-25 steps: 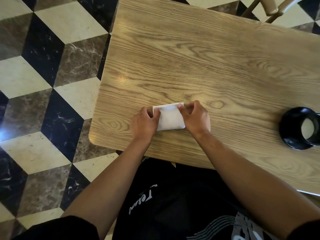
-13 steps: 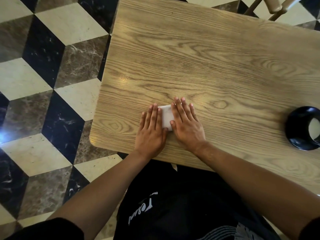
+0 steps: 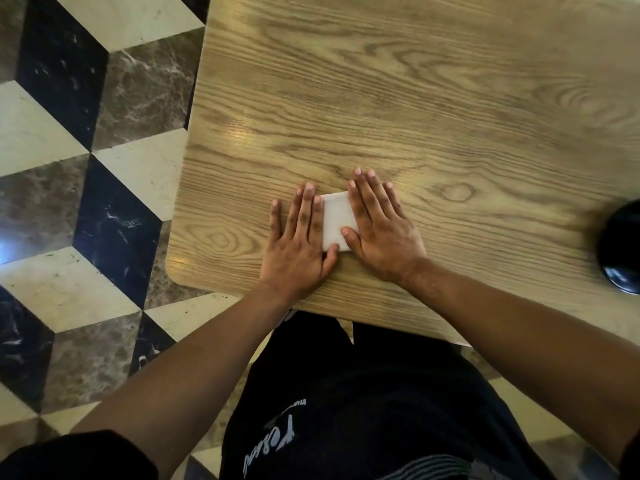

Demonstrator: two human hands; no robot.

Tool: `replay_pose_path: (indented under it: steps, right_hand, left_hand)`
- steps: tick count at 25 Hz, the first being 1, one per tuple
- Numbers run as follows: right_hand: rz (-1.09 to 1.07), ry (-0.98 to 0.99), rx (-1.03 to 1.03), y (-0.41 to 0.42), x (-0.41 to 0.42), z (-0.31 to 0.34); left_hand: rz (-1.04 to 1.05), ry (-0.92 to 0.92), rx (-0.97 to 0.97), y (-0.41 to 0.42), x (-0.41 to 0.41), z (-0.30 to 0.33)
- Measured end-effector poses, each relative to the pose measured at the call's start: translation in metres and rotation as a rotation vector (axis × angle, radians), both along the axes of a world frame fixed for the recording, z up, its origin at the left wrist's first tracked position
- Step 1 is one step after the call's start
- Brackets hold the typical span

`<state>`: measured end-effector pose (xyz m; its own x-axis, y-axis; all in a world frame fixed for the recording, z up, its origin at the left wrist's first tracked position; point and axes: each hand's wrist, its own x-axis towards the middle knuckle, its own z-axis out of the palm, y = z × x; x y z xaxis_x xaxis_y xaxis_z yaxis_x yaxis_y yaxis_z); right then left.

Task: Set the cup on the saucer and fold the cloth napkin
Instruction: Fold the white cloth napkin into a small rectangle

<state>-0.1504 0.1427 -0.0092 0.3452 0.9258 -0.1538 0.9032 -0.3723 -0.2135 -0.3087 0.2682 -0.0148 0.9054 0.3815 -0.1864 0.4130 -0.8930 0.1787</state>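
The napkin is a small white folded pad near the front-left corner of the wood table. 2 hands lie flat on it, palms down, fingers straight and spread a bit — nothing gripped. The left hand covers its left edge, the right hand its right edge; a white strip shows btwn them. Lots of bare wood beyond the fingers. A black round thing — cup or saucer, can't tell — sits at the far right edge, well apart.

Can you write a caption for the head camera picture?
Both hands, left and right, press flat on a folded white napkin on the wooden table.
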Motion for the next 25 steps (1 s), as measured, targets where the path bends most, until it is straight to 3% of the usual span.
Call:
replay_pose_path:
  steps: [7, 11, 14, 19, 25]
  right_hand:
    - [0.013, 0.037, -0.087, 0.002, 0.003, 0.018]
    - [-0.09, 0.092, 0.071, 0.003, 0.01, 0.032]
    - [-0.195, 0.102, 0.076, 0.014, 0.009, 0.033]
    - [-0.044, 0.053, -0.001, 0.051, -0.018, 0.033]
    - [-0.004, -0.018, -0.1, 0.058, -0.018, 0.013]
  left_hand:
    - [-0.002, -0.011, -0.044, 0.005, -0.001, 0.015]
    - [0.044, -0.087, -0.086, 0.004, 0.012, 0.03]
    - [0.064, -0.089, -0.1, 0.011, 0.029, 0.032]
    - [0.307, -0.002, 0.001, 0.067, 0.008, 0.017]
    - [0.32, 0.056, 0.033, 0.087, -0.014, 0.003]
